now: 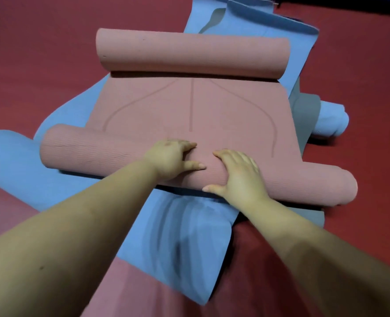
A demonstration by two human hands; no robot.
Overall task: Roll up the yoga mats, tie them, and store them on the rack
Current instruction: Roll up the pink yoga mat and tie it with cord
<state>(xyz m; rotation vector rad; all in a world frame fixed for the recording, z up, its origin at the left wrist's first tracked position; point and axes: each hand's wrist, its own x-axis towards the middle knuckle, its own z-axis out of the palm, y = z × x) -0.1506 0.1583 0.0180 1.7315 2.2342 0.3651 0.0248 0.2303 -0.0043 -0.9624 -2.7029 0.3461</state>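
A pink yoga mat (pixel 189 106) lies across the middle of the floor, curled into a roll at its near end (pixel 93 152) and into a second roll at its far end (pixel 189 53). Between the two rolls a flat stretch shows curved guide lines. My left hand (pixel 171 159) and my right hand (pixel 237 172) both press palm-down on top of the near roll, side by side near its middle, fingers spread over the curve. Blue mats (pixel 173 243) lie crumpled underneath.
The floor is dark red (pixel 29 53). Blue mats spread left (pixel 8 161), near and far (pixel 246 21), one partly rolled at the right (pixel 329 120). Another pinkish mat (pixel 132 294) lies at the bottom edge. No rack or ties are in view.
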